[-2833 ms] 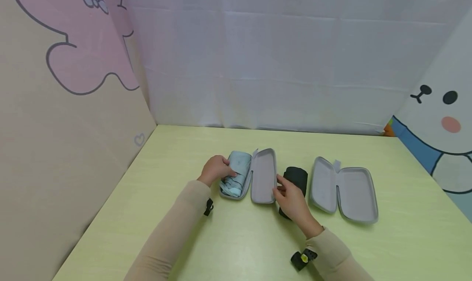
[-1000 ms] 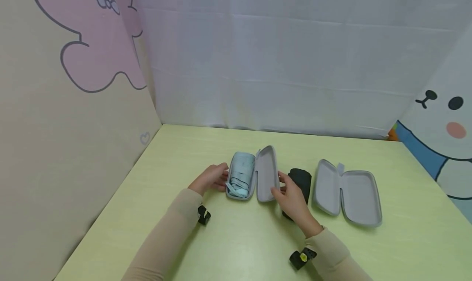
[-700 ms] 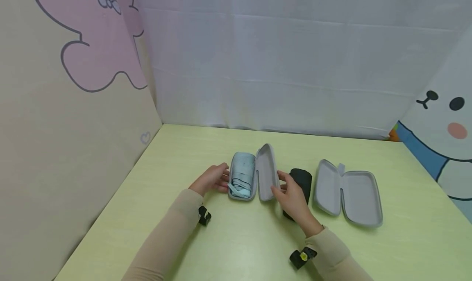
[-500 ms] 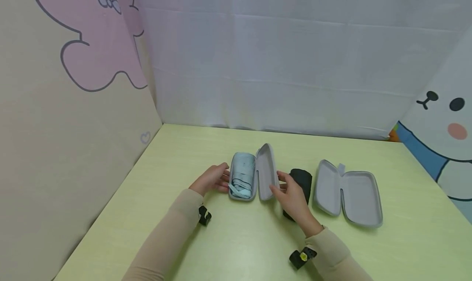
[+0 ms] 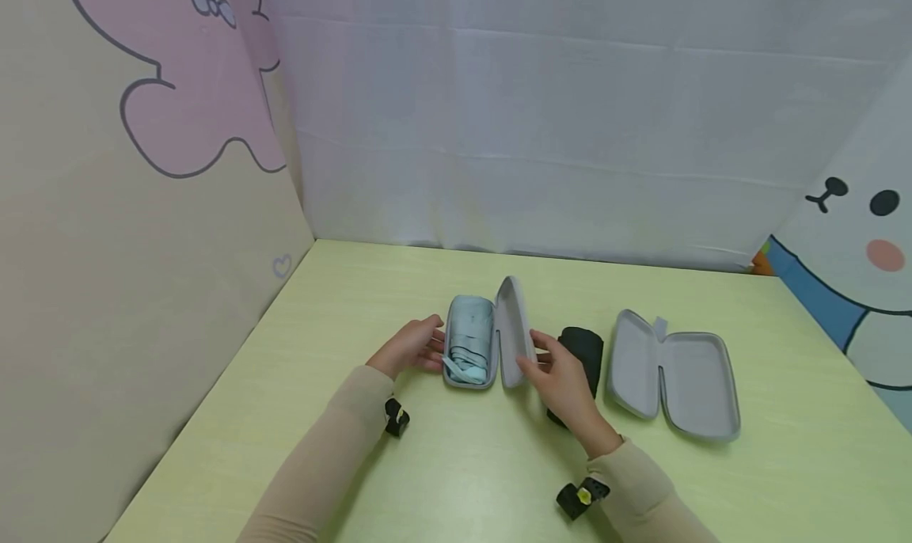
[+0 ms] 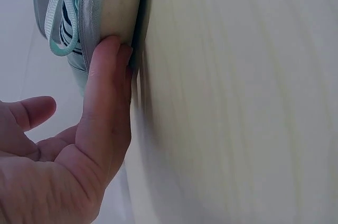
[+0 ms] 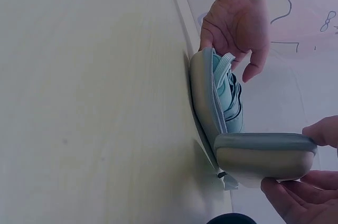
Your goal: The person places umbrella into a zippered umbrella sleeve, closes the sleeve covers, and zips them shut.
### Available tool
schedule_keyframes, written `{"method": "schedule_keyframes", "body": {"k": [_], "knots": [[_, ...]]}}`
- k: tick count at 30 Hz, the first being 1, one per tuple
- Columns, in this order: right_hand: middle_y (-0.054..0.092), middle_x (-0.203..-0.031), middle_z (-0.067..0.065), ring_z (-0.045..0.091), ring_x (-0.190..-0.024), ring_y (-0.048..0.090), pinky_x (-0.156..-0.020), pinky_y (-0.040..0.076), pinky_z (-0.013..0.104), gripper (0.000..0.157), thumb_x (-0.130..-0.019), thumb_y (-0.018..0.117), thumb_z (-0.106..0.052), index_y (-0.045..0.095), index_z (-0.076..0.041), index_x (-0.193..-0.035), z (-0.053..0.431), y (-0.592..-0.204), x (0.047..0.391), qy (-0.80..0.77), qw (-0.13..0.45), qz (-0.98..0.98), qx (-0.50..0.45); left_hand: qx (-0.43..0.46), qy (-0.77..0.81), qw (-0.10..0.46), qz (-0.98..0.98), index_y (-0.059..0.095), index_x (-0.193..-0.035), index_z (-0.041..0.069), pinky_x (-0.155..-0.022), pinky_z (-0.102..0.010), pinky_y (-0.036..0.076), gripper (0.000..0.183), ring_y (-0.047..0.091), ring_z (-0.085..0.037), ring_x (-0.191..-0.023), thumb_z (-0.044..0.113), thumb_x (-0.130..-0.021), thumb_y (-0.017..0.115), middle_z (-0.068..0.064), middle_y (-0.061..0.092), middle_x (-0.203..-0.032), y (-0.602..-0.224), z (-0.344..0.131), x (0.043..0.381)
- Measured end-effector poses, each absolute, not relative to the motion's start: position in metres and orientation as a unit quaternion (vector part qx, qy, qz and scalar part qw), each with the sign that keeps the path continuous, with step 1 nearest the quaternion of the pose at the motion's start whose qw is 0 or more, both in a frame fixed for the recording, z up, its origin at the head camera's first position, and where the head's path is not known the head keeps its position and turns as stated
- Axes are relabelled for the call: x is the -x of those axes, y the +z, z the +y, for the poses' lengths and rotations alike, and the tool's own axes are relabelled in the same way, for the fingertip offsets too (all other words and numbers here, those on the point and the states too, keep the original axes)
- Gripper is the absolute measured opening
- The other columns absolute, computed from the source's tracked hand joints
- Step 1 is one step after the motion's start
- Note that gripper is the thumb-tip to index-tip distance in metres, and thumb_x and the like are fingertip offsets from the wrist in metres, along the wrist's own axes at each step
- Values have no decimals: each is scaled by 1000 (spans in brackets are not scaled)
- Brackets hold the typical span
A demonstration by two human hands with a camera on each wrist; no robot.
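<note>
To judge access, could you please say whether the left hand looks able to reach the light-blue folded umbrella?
Probably yes: the left hand touches its gray case, the umbrella lies uncovered inside, and the right hand holds the lid open.

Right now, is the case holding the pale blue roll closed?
No, in the head view the right hand holds the lid tilted up, leaving the pale blue roll uncovered.

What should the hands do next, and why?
Maybe the right hand should tip the grey, rounded shell lid over the pale-blue rolled fabric bundle. It pinches that tilted lid, the bundle lies in the matching grey base, and the left hand touches the base's side.
</note>
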State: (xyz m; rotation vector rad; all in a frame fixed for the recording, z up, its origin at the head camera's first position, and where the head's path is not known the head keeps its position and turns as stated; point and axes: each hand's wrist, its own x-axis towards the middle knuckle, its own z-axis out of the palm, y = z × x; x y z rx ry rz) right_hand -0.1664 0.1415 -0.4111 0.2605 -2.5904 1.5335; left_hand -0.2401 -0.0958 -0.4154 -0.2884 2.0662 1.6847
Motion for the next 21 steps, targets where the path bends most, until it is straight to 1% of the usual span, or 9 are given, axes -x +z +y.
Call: {"method": "schedule_keyframes", "body": {"k": [10, 17, 21], "knots": [[57, -119, 20, 30, -94, 62, -75, 52, 36, 48, -87, 66, -11, 49, 2, -130, 138, -408, 167, 503, 67, -857, -93, 109, 613, 223, 750, 55, -112, -11, -63, -30, 54, 46, 56, -20, -67, 28, -92, 38, -16, 58, -95, -415, -95, 240], [61, -112, 17, 26, -88, 63, -68, 53, 35, 47, -86, 67, -13, 52, 0, -129, 134, -407, 168, 491, 80, -862, -98, 110, 613, 224, 750, 55, -111, -11, -63, -30, 54, 46, 57, -20, -67, 28, -92, 38, -16, 58, -95, -415, -94, 240], [62, -110, 16, 25, -87, 63, -68, 53, 35, 47, -85, 69, -13, 53, 0, -127, 133, -407, 168, 484, 86, -865, -98, 108, 616, 226, 747, 55, -111, -11, -64, -31, 54, 46, 57, -21, -68, 28, -92, 38, -16, 58, -95, -415, -93, 240]]}}
